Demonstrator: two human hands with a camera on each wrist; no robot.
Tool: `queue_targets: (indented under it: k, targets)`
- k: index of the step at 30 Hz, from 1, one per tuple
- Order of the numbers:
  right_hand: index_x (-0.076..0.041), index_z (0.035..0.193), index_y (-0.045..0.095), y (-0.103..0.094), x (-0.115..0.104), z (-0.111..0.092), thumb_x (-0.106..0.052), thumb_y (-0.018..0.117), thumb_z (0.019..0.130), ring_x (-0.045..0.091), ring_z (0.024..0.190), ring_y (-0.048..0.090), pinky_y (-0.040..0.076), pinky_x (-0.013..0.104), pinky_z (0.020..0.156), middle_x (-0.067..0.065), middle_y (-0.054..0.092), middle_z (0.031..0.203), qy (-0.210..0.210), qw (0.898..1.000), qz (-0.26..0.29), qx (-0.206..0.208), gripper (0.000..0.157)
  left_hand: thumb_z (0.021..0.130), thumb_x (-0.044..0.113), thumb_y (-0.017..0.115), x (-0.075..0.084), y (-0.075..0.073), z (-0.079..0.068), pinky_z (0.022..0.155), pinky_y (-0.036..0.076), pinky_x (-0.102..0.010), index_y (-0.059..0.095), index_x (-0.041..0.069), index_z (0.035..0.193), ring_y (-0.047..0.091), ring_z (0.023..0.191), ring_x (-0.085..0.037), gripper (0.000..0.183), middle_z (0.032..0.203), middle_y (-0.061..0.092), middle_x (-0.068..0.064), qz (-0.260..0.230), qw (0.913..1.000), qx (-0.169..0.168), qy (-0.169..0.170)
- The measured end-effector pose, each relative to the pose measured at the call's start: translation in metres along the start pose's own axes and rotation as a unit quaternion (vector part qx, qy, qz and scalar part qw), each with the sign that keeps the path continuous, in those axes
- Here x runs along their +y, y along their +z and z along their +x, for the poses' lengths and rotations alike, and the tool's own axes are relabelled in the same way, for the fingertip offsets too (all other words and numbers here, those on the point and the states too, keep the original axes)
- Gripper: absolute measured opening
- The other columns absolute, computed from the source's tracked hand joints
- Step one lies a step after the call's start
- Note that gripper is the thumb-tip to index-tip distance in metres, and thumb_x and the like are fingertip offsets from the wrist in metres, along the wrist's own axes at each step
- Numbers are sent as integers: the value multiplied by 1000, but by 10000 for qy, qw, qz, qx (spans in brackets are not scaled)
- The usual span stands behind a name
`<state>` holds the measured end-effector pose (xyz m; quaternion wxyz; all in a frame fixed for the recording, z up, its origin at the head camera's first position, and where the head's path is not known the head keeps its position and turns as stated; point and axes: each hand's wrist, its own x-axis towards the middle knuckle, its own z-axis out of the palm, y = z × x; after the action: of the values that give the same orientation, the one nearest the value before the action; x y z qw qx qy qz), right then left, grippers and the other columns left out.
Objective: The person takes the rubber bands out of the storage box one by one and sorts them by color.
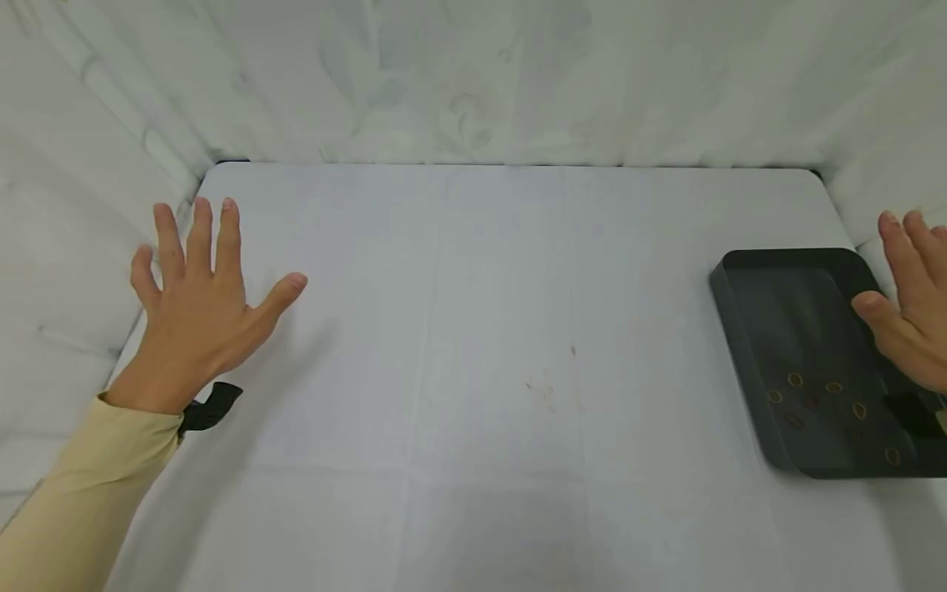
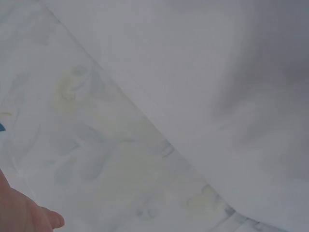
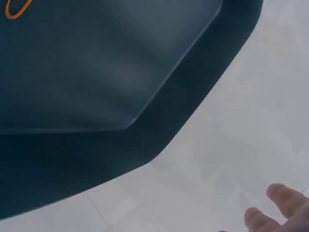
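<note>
My left hand point(image 1: 203, 316) is spread above the left side of the white table, its fingers apart and holding nothing. In the left wrist view only a bit of that hand point(image 2: 26, 212) shows at the lower left corner. At the right edge of the head view, my right hand point(image 1: 917, 304) hovers over a dark tray point(image 1: 755, 411), fingers extended, and part of it is cut off. Several small rings like rubber bands point(image 1: 833, 387), yellowish and dark red, lie in the tray's near part. The right wrist view shows an orange band point(image 3: 18, 9) inside the tray and fingertips point(image 3: 285, 198) beyond its rim.
The white table point(image 1: 481, 288) has a few small brownish marks point(image 1: 543, 390) near its middle. Pale patterned sheets point(image 1: 459, 82) hang at the back and along both sides. A black strap point(image 1: 210, 407) is on the left wrist.
</note>
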<state>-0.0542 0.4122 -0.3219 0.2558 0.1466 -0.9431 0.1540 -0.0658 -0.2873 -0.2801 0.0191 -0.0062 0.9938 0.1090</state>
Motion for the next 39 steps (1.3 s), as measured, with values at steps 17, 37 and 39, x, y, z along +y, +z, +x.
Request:
queue_targets:
  k: [17, 37, 39]
  targets:
    - [-4, 158, 38, 3, 20, -5, -89, 30, 89, 48, 148, 41, 26, 54, 128, 35, 46, 153, 318, 9987, -362, 188, 110, 95, 81, 36, 58, 9, 11, 119, -5, -71, -7, 21, 167, -23, 161, -39, 103, 176, -9, -14, -131, 9963, 463, 718]
    - [-6, 162, 31, 13, 36, -31, -94, 28, 85, 52, 149, 35, 22, 60, 128, 34, 39, 158, 914, 9947, -346, -311, 116, 94, 80, 42, 131, 53, 22, 125, 2, -60, -8, 22, 167, -15, 164, -29, 106, 177, -5, -4, -255, 9881, 215, 1499]
    - [-6, 162, 31, 14, 37, -33, -92, 29, 87, 54, 148, 36, 22, 61, 127, 36, 39, 157, 952, 9943, -323, -351, 115, 93, 81, 42, 138, 56, 22, 125, 3, -59, -8, 23, 167, -14, 164, -28, 106, 177, -3, -4, -299, 9866, 201, 1591]
